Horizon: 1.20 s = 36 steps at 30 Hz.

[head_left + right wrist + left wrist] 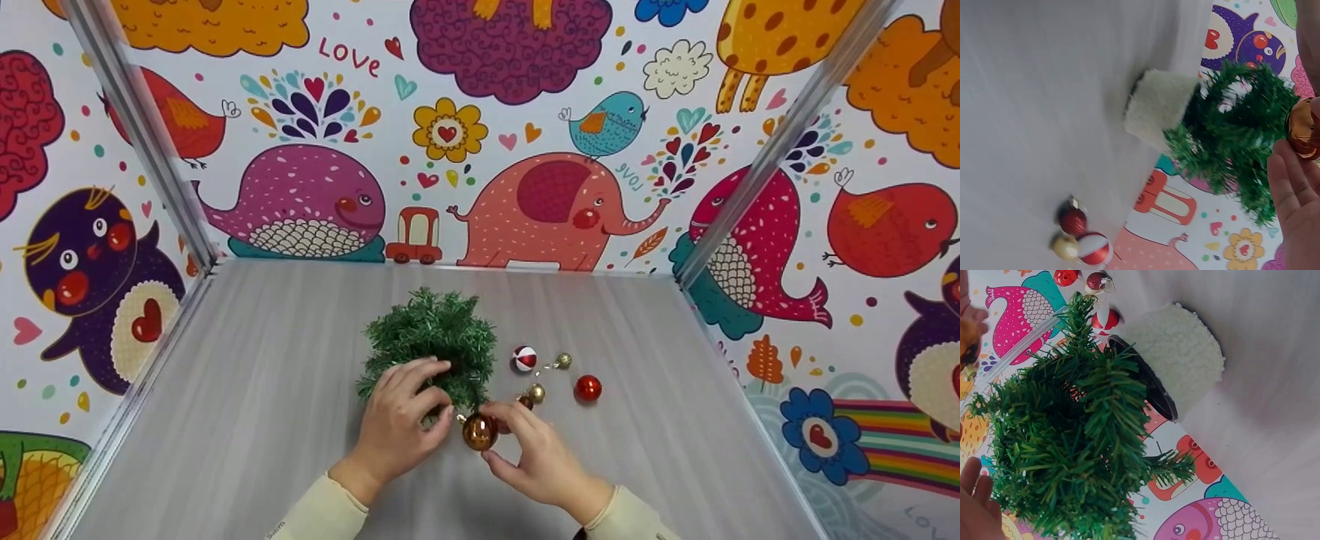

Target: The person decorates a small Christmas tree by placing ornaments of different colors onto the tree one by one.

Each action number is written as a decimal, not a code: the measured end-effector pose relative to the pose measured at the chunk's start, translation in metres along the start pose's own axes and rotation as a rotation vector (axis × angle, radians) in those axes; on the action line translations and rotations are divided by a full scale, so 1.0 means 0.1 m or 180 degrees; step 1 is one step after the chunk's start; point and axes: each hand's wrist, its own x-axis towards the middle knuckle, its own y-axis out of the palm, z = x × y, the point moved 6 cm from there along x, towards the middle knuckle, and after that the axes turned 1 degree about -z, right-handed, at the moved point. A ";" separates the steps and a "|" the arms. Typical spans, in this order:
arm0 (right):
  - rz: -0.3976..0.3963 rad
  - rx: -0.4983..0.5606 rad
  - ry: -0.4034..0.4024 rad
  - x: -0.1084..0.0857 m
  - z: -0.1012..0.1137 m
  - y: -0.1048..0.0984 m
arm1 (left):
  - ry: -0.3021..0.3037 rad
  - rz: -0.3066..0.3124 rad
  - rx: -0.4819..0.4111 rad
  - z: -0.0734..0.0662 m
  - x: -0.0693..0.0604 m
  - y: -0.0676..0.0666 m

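Observation:
A small artificial Christmas tree (431,330) stands on the table; the wrist views show its white fuzzy pot (1176,354) below the green branches. My right hand (536,454) pinches a shiny bronze-gold bauble (480,432) between thumb and fingers, just in front of the tree. In the right wrist view this bauble (1300,129) is beside the branches. My left hand (401,416) is at the tree's near left side, its fingers loosely bent over the branches. The left thumb tip lies close to the bauble's cap; whether they touch I cannot tell.
Right of the tree lie a red-and-white bauble (524,358), a red bauble (589,388), and two small gold baubles, one farther back (562,361) and one nearer (537,393). A dark red bauble (1073,221) is partly hidden behind my right hand in the head view. Patterned panels surround the grey table (262,375).

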 end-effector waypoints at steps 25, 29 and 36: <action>-0.0044 0.0077 0.0223 0.02 -0.09 0.09 | 0.0081 0.0343 -0.0090 -0.07 0.06 0.00; -0.0177 0.0053 0.0164 0.10 -0.04 0.06 | 0.0062 0.0356 -0.0066 -0.08 0.07 0.00; -0.0235 0.0201 0.0286 0.23 -0.04 0.09 | 0.0075 0.0372 -0.0122 -0.12 0.08 0.01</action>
